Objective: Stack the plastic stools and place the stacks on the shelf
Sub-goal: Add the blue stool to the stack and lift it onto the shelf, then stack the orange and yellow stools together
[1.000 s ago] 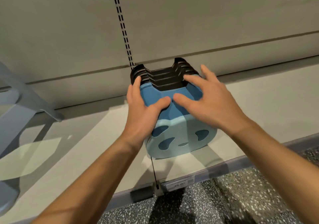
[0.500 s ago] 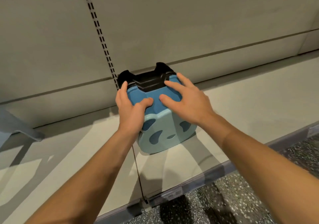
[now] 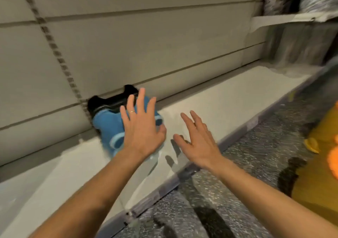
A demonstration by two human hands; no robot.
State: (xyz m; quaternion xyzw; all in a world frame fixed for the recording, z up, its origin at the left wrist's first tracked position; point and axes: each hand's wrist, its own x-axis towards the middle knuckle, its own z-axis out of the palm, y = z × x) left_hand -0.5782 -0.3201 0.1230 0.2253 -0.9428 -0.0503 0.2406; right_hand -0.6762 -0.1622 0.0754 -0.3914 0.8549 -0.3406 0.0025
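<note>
A stack of blue panda-face stools with black legs lies on its side on the low grey shelf, legs against the back panel. My left hand hovers in front of the stack with fingers spread, covering most of its face; whether it touches is unclear. My right hand is to the right of the stack, apart from it, open with fingers spread above the shelf. The frame is motion-blurred.
The shelf's front rail runs diagonally above a speckled dark floor. Orange and yellow objects sit on the floor at the right edge. A higher shelf with blurred goods stands at the upper right.
Both hands have come off the stool stack and opened; the right hand moved right, away from it. The view swung to the right, so the stack now sits left of centre.
</note>
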